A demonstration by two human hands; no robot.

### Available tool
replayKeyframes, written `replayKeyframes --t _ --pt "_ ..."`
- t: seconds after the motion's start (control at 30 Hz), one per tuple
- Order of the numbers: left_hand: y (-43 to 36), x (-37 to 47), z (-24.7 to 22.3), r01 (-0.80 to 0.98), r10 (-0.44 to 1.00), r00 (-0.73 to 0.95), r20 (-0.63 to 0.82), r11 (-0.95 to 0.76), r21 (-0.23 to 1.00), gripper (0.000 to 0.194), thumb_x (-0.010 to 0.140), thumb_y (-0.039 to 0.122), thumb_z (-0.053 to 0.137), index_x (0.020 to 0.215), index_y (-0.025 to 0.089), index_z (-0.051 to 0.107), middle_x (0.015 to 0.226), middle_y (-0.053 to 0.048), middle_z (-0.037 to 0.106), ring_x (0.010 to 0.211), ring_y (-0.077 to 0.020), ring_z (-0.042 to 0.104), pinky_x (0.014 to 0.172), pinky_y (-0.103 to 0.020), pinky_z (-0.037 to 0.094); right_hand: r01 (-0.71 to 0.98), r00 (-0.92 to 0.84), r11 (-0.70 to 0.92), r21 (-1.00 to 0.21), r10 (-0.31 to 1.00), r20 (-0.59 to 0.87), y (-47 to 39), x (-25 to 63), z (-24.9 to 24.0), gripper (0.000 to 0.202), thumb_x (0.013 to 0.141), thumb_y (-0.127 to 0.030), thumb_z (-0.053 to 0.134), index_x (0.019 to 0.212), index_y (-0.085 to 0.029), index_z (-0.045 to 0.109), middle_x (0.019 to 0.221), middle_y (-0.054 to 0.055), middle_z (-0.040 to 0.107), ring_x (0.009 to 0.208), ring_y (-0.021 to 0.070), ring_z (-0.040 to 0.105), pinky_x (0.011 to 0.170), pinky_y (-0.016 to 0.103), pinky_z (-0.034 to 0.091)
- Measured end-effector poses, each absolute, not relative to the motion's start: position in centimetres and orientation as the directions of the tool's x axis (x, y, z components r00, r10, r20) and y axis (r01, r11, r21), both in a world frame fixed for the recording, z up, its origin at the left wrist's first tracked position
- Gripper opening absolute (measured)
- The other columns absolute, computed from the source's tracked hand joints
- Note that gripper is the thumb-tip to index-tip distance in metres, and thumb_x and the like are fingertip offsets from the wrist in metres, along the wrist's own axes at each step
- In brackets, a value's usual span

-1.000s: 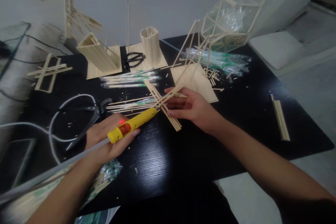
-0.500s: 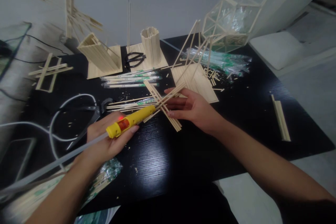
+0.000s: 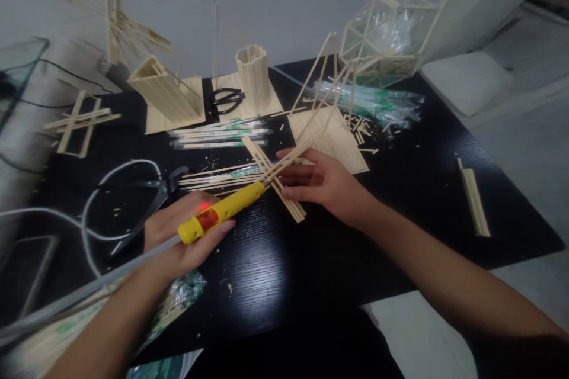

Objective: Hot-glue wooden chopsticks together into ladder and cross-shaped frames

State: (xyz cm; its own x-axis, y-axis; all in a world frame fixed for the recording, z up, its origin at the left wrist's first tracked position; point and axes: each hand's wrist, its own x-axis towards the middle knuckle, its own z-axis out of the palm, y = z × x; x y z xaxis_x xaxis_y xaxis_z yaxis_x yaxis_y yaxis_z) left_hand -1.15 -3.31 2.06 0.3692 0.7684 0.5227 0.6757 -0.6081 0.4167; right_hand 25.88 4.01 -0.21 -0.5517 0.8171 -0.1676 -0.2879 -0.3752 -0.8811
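Observation:
My left hand [image 3: 178, 234] is closed around a yellow hot glue gun [image 3: 222, 212]; a red light glows at its side. A long whitish rod, like a glue stick, runs from its rear toward the lower left. The thin metal nozzle meets a crossed frame of thin wooden sticks [image 3: 291, 206]. My right hand [image 3: 326, 183] grips this X-shaped frame near its crossing, fingers behind and thumb in front. Whether glue is coming out is too small to tell. Just behind the glue gun lie several loose sticks [image 3: 213, 177] on the black table [image 3: 311, 272].
Stick-built towers [image 3: 171, 95] [image 3: 253, 74] stand on flat bases at the back, with black-handled scissors [image 3: 226, 100] between them. Behind my right hand is a stick panel [image 3: 329, 139] with slanted posts. Wrapped stick bundles [image 3: 373, 103], a polyhedral frame [image 3: 395, 29] and a white cable [image 3: 86, 213] lie around.
The view has shifted slightly. The glue gun's rear has dipped a little, its nozzle staying at the crossed sticks. Both hands keep their hold.

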Motion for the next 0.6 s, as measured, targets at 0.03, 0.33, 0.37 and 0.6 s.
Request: replayKeyframes --t 0.03,0.33,0.37,0.6 --pt "-3.25 -1.11 2.07 0.669 0.761 0.374 0.53 -0.617 0.415 0.013 0.097 0.028 0.069 0.086 0.021 0.067 0.079 -0.002 0.072 0.068 -0.017 0.07 0.06 -0.028 0.055 -0.286 -0.556 -0.375 -0.882 0.814 -0.166 3.97 25.84 -0.25 0.06 0.072 -0.009 0.092 0.125 -0.025 0.068 0.113 0.002 0.081 0.115 0.0214 0.077 0.109 0.045 0.061" --pt "-3.09 -1.17 2.04 0.648 0.744 0.416 0.523 -0.646 0.403 0.009 0.097 0.024 0.069 0.089 0.02 0.066 0.08 -0.003 0.07 0.069 -0.0165 0.069 0.061 -0.027 0.055 -0.282 -0.568 -0.353 -0.892 0.811 -0.142 3.57 25.57 -0.43 0.062 0.072 -0.01 0.092 0.126 -0.025 0.067 0.115 0.001 0.08 0.114 0.02 0.077 0.117 0.046 0.055" --pt "-3.08 -1.21 2.0 0.646 0.742 0.418 0.523 -0.648 0.403 0.01 0.097 0.024 0.069 0.089 0.02 0.065 0.08 -0.003 0.069 0.069 -0.0163 0.069 0.061 -0.027 0.055 -0.283 -0.567 -0.352 -0.892 0.812 -0.14 3.57 25.57 -0.43 0.062 0.072 -0.01 0.092 0.126 -0.026 0.067 0.115 0.001 0.08 0.114 0.0201 0.077 0.117 0.047 0.055" --pt "-3.33 -1.48 1.84 0.678 0.776 0.412 0.477 -0.611 0.408 0.012 0.099 0.025 0.068 0.089 0.022 0.062 0.081 -0.002 0.068 0.069 -0.0164 0.068 0.059 -0.028 0.053 -0.288 -0.567 -0.367 -0.885 0.81 -0.151 3.63 25.61 -0.34 0.063 0.071 -0.01 0.093 0.126 -0.026 0.067 0.115 0.001 0.08 0.112 0.0191 0.076 0.116 0.046 0.056"
